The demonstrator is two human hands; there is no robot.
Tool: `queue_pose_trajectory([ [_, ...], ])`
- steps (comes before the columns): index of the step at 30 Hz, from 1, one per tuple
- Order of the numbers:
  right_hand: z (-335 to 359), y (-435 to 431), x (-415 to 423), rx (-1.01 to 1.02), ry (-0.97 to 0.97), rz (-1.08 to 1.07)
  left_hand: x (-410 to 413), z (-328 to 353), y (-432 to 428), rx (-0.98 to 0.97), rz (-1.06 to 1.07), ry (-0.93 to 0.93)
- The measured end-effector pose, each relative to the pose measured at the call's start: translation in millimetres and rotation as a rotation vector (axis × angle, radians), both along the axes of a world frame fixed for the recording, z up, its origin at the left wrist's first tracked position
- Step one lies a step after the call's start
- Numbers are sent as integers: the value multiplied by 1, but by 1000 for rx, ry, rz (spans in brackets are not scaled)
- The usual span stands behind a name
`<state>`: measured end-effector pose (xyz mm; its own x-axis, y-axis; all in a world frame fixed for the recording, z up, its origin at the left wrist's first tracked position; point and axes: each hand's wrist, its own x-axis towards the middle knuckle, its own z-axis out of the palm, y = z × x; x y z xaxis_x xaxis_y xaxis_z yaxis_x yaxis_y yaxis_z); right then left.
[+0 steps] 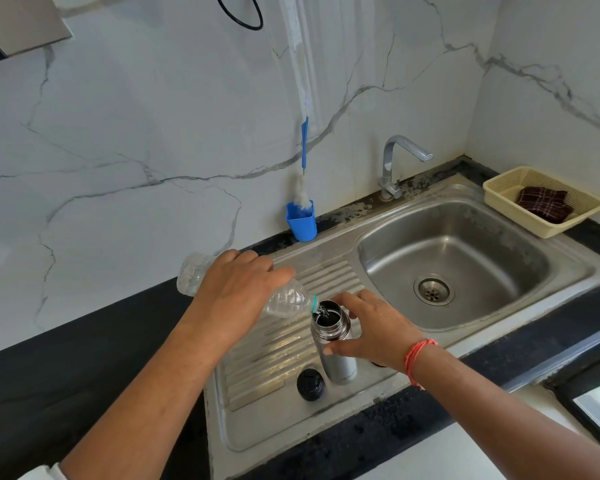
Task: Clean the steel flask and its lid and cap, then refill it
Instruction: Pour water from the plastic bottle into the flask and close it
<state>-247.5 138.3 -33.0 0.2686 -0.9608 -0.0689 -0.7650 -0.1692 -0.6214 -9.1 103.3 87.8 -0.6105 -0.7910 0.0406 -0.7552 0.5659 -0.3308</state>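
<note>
The steel flask stands upright and uncapped on the ribbed drainboard. My right hand grips its upper body, fingers behind the neck and thumb in front. My left hand holds a clear plastic bottle tipped on its side, with its mouth at the flask's opening and water running in. A round black lid lies on the drainboard just left of the flask's base. A small dark object peeks out under my right wrist; I cannot tell what it is.
The steel sink basin with its drain lies to the right, a tap behind it. A blue cup holding a bottle brush stands at the wall. A cream basket with a dark checked cloth sits at the far right.
</note>
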Motion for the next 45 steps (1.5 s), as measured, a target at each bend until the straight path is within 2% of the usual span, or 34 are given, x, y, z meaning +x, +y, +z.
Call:
queue_pose_trajectory([
  [42,12,9,3,0,64,-7,-16,8,-17,-92,-158,-55],
  [45,17,11,-1,64,-15,-31,-10,5,-19,-73,-128,-37],
])
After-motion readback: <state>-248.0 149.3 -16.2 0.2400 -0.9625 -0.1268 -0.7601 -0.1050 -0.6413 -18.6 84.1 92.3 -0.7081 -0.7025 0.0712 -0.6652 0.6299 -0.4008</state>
